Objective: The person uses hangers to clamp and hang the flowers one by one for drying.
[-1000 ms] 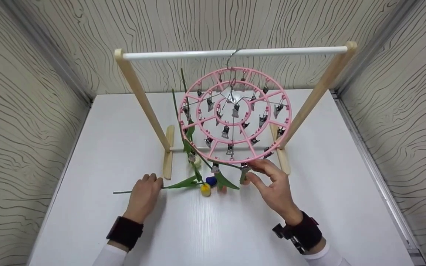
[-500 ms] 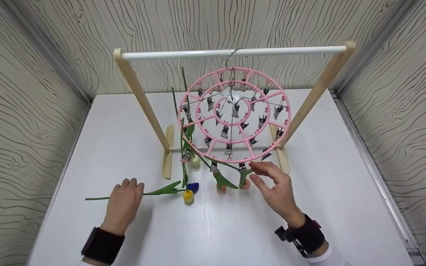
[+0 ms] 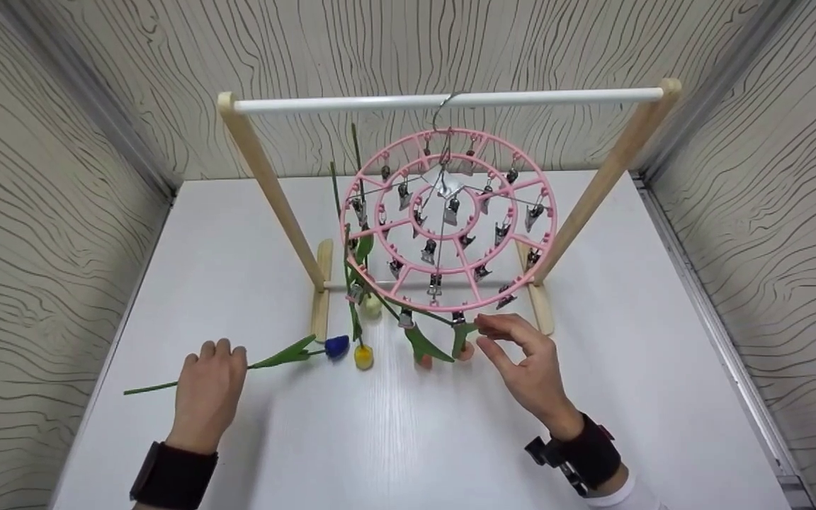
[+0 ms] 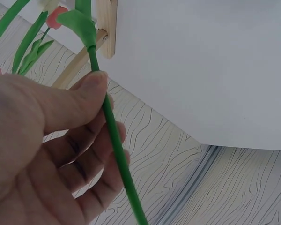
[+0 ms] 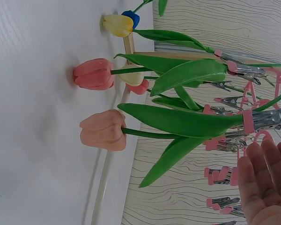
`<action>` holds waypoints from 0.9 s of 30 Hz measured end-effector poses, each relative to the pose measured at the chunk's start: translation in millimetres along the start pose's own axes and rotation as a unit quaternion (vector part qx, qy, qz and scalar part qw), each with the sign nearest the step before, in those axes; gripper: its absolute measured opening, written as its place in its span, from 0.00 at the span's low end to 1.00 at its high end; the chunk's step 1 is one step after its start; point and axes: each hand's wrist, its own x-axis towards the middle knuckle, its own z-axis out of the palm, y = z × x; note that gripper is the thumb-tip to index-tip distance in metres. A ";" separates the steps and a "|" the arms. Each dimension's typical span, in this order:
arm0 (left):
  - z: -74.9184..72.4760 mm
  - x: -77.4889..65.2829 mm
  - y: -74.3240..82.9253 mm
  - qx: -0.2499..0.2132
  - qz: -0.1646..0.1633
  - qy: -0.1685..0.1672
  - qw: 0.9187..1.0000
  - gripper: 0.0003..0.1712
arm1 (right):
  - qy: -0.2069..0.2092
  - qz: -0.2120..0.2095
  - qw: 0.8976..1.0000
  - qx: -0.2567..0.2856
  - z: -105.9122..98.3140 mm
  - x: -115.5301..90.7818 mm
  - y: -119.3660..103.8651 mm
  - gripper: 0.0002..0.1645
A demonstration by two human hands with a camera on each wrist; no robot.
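My left hand (image 3: 206, 389) pinches the green stem of a blue tulip (image 3: 337, 346), held sideways over the table's left part. In the left wrist view the thumb and fingers close on the stem (image 4: 114, 131), below its leaf. My right hand (image 5: 267, 180) holds nothing; its fingers are extended right beside a metal clip (image 5: 267, 120) gripping a peach tulip (image 5: 103, 131) upside down. Other tulips hang head down from the pink round clip hanger (image 3: 443, 309): a coral one (image 5: 94, 74), a yellow one (image 3: 363, 358) and a cream one (image 3: 372, 306).
The hanger's hook sits on a white rod (image 3: 351, 105) between two wooden posts (image 3: 273, 191) on the white table (image 3: 394, 439). Several more metal clips dangle from the hanger's rings. Patterned panels (image 3: 394, 42) enclose the table behind and at the sides.
My left hand has moved left and toward me, drawing the blue tulip away from the hanging yellow one. The right hand has barely moved, and the hanger has swung slightly.
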 end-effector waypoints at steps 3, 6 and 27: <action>-11.8 -0.7 -2.7 0.010 -0.001 -0.003 1.000 0.18 | 0.002 0.000 1.000 0.003 0.2 -0.7 -1.5 0.20; -26.8 -1.5 -3.1 0.020 0.003 -0.006 1.000 0.18 | 0.003 0.000 1.000 0.005 0.1 -1.2 -3.2 0.19; -88.3 25.1 60.2 0.029 0.136 0.036 0.990 0.20 | -0.012 -0.010 1.000 -0.004 2.6 -5.0 -26.5 0.19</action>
